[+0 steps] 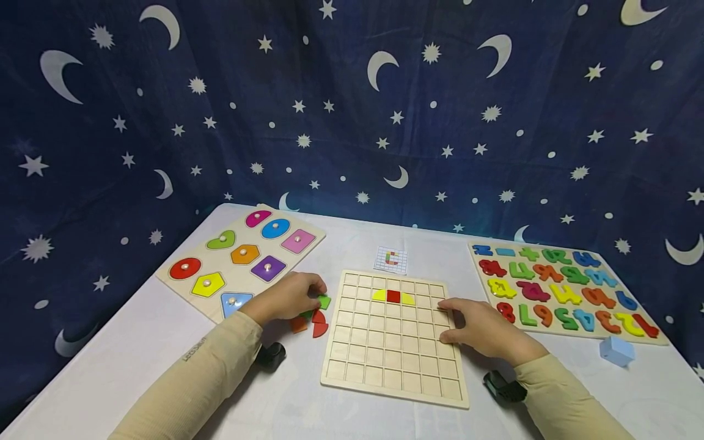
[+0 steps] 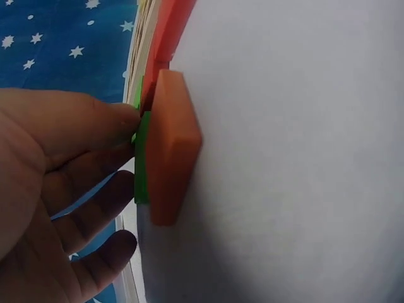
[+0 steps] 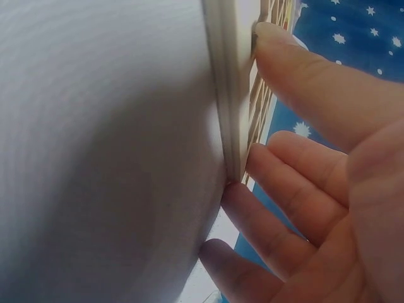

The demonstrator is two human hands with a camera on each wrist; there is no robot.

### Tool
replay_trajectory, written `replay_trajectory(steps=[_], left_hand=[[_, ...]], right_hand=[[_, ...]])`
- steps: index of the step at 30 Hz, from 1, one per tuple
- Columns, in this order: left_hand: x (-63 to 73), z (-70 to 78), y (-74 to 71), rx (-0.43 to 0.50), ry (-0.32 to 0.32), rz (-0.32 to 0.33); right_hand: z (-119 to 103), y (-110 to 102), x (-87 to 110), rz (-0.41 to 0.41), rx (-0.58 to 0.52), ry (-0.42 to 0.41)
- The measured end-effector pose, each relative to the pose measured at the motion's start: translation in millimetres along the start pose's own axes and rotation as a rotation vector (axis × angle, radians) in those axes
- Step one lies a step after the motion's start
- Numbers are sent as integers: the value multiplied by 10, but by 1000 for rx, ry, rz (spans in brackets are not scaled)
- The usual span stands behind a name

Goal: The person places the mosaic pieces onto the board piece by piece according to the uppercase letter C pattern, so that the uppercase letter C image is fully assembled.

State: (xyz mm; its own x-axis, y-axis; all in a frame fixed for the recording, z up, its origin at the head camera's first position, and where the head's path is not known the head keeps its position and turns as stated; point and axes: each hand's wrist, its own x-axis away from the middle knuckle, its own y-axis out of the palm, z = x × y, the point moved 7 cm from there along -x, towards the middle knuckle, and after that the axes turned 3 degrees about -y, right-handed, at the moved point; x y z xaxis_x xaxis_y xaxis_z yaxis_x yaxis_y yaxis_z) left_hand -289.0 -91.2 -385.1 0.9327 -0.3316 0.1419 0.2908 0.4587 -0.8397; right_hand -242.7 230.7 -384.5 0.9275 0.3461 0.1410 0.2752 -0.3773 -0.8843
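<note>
My left hand [image 1: 288,296] pinches a green piece [image 1: 325,302] between thumb and fingertips, left of the wooden grid board [image 1: 393,360]. Below it lie red quarter-circle pieces [image 1: 320,330], an orange piece [image 1: 299,324] and another green piece [image 2: 141,180], partly behind the orange one in the left wrist view. On the board, a red square [image 1: 393,296] sits between two yellow quarter-circles [image 1: 379,296]. My right hand [image 1: 484,327] rests at the board's right edge, thumb and forefinger spread over the rim; the other fingers extend past the edge in the right wrist view.
Behind the grid board lies a small pattern card [image 1: 392,261]. A knobbed shape puzzle [image 1: 286,253] lies at left, a number puzzle board [image 1: 484,287] at right. Near that stands a light-blue block [image 1: 616,351]. A starry curtain [image 1: 352,110] hangs behind the table.
</note>
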Motion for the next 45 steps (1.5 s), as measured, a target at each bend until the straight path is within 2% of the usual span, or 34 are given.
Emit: replay_trajectory(steps=[5,15,25,29,34,38,45], left_hand=[[1,-4,7,-2,-11,-20],[-10,-7,0,-8,2,-8],[-27,12,-33,39,-20,-2],[-47,95,-33,61,-3,11],[-87,265,51,77,49,-4],[-112,442,118,41,117,-4],[-181,646,233,9,163,-14]], right_hand=[[3,-1,-3,1,5,-1],[-15,-7,5,0,5,1],[-39,-16,12,-2,3,-6],[-35,-19,12,-1,1,-10],[-6,-6,9,-2,-1,7],[6,7,1,-1,0,3],[0,8,2,3,6,-4]])
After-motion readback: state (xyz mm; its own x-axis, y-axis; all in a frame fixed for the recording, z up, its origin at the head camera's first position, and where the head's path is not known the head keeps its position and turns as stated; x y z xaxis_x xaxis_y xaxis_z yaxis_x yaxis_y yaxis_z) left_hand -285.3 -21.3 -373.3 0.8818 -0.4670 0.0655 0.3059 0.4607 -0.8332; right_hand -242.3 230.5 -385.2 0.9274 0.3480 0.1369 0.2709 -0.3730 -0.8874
